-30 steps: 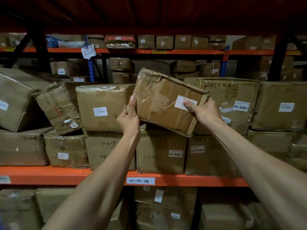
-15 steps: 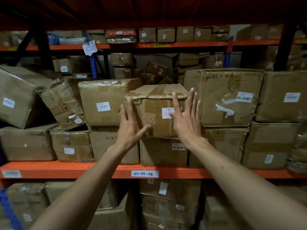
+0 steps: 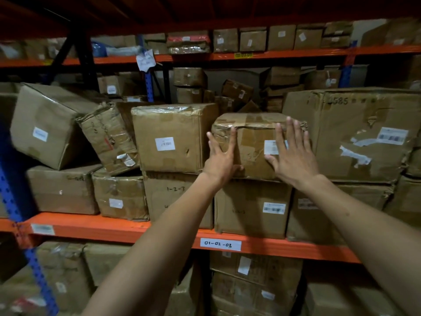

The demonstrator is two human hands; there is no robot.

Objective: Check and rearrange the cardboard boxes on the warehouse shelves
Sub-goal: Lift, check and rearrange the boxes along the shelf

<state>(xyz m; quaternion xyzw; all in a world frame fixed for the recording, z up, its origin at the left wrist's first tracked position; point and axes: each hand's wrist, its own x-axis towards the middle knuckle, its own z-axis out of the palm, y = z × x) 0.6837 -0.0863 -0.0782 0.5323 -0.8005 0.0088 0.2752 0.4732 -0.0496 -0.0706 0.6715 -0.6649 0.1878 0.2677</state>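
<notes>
Small taped box [image 3: 255,144] at frame centre, upright on lower box [image 3: 248,208], wedged between labelled box [image 3: 173,137] left and large box [image 3: 364,133] right. Left hand [image 3: 222,158] flat on its front left, fingers spread. Right hand [image 3: 292,153] flat on front right, fingers spread, partly covering white label [image 3: 270,147]. Orange shelf beam [image 3: 114,229] below, tag "01-02-03" [image 3: 220,244].

boxes [image 3: 173,137] brown | labels [image 3: 164,143] white | shelf beam [image 3: 114,226] orange | upright [image 3: 13,201] blue
</notes>
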